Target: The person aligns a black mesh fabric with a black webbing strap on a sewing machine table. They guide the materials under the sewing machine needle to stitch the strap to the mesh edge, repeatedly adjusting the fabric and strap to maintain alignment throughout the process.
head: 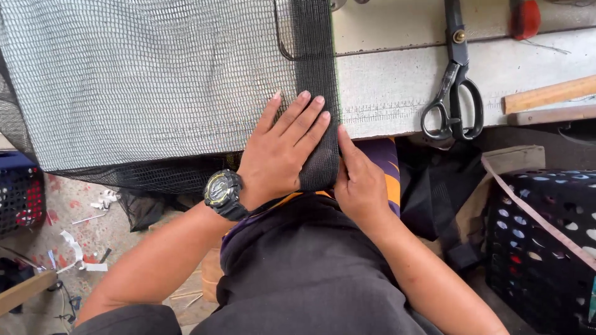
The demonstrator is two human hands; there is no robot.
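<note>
Covering the worktop's [397,93] left part, the black mesh sheet [149,80] runs past the top and left edges and droops over the front edge. Left hand [282,152] presses flat, fingers spread, on its folded border; right hand [360,183] pinches that border below the edge, fingertips hidden. Contents of the black perforated crate [546,248] at lower right are indistinct.

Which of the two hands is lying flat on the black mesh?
The left hand, the one with the wristwatch, lies flat with fingers spread on the mesh. The right hand instead grips the mesh's folded edge at the table side.
</note>
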